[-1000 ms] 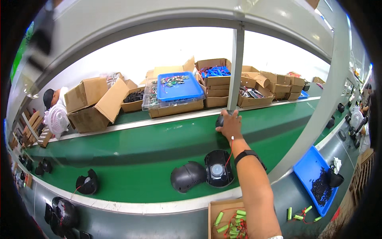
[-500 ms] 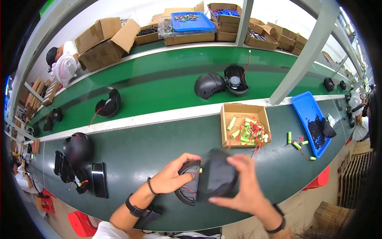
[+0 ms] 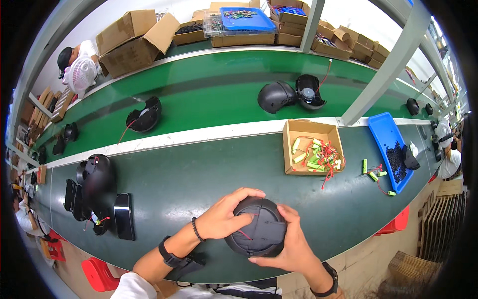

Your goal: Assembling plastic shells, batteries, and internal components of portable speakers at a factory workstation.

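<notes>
Between my hands, over the near edge of the green bench, is a round black plastic casing [image 3: 266, 225], its two half shells set together along a seam. Short red wires show on its face. My left hand [image 3: 226, 215] grips the left side, the thumb pressed onto the face near a red wire. From the right, my right hand [image 3: 291, 244] wraps round the rim, fingers at the top and thumb at the lower edge. Beyond the casing stands a cardboard box [image 3: 290, 162] holding green battery cells [image 3: 314, 162] with red leads.
Loose green cells [image 3: 372, 175] lie beside a blue tray [image 3: 381, 130] of small black parts. At left are black shells [image 3: 102, 174] and a phone [image 3: 124, 217]. More black shells [image 3: 276, 97] sit on the green conveyor belt [image 3: 209, 102]. A metal post [image 3: 378, 70] rises at right.
My right hand has brought its black half shell leftward against the half in my left hand, and the two now meet. The shells on the belt have shifted right.
</notes>
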Demonstrator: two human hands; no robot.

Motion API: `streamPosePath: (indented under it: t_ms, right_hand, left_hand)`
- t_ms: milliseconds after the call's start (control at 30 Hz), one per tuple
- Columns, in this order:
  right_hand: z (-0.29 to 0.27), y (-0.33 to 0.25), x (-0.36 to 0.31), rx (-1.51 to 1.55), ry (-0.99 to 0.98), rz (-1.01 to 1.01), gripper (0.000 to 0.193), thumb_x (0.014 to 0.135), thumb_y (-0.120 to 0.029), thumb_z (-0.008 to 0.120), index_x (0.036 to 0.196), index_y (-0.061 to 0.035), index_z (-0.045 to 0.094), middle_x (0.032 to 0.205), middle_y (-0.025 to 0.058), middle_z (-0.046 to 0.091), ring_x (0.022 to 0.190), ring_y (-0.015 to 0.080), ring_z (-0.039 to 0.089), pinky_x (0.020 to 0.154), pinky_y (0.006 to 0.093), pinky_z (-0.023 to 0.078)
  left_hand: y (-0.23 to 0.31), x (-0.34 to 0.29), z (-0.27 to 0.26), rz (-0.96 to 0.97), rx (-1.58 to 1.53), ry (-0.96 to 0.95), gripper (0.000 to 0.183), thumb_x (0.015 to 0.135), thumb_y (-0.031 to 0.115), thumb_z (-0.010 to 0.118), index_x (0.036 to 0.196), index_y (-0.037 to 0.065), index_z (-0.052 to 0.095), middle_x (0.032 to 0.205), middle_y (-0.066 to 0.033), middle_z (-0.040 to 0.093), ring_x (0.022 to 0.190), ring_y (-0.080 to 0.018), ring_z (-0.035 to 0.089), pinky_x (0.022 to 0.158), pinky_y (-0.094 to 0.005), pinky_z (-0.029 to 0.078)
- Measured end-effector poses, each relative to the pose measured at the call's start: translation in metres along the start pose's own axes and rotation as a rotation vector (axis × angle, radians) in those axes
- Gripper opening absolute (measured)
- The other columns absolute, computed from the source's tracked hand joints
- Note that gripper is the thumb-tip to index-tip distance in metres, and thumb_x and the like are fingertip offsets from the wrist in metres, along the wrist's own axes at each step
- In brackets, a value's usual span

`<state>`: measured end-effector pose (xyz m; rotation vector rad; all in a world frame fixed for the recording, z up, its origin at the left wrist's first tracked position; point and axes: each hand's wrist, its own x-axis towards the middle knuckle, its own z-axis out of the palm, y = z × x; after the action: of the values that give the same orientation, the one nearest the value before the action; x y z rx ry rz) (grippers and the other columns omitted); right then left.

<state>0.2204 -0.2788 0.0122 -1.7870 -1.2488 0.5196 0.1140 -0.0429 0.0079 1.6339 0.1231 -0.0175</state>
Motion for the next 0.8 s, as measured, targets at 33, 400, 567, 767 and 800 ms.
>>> streamPosePath:
  t_ms: [33,400,567,767,800]
  right_hand:
    - [0.001,0.000,0.001,-0.001,-0.001,0.002,0.134,0.065,-0.040,0.105,0.158,0.0062,0.019,0.153,0.0376,0.033,0.144,0.0532,0.044,0.119,0.0546,0.044]
    - [-0.007,-0.007,0.001,-0.041,-0.092,-0.016,0.133,0.072,-0.044,0.101,0.155,0.0116,0.013,0.153,0.0449,0.030,0.141,0.0586,0.046,0.117,0.0561,0.045]
    - [-0.003,-0.002,0.002,-0.044,-0.058,-0.037,0.134,0.072,-0.045,0.101,0.155,0.0120,0.013,0.153,0.0446,0.029,0.141,0.0589,0.046,0.118,0.0562,0.045]
    - [0.003,0.002,0.000,0.001,-0.059,-0.029,0.136,0.071,-0.045,0.102,0.156,0.0105,0.012,0.154,0.0442,0.027,0.142,0.0586,0.044,0.119,0.0564,0.044]
    - [0.003,0.002,-0.001,-0.003,-0.054,-0.026,0.136,0.070,-0.045,0.102,0.156,0.0095,0.011,0.154,0.0440,0.026,0.143,0.0582,0.043,0.119,0.0566,0.044]
  left_hand:
    - [0.002,0.001,0.000,0.000,-0.003,0.000,0.056,0.097,-0.002,0.062,0.152,-0.001,0.052,0.149,-0.0155,0.060,0.140,-0.0255,0.057,0.121,-0.0383,0.041]
    - [-0.005,-0.005,-0.001,0.041,-0.129,-0.051,0.055,0.104,0.002,0.056,0.158,0.005,0.051,0.154,-0.0151,0.055,0.141,-0.0260,0.055,0.119,-0.0383,0.043]
    - [-0.004,-0.005,-0.006,0.045,-0.197,-0.076,0.050,0.111,0.016,0.047,0.158,0.001,0.051,0.159,-0.0163,0.053,0.146,-0.0274,0.052,0.123,-0.0393,0.039]
    - [-0.016,0.006,0.001,0.136,-0.213,-0.049,0.060,0.111,0.034,0.039,0.150,-0.007,0.058,0.158,-0.0232,0.056,0.150,-0.0345,0.051,0.128,-0.0447,0.033]
    - [-0.013,0.005,0.004,0.131,-0.241,-0.025,0.059,0.110,0.034,0.040,0.146,-0.008,0.061,0.155,-0.0242,0.059,0.147,-0.0345,0.053,0.126,-0.0446,0.036]
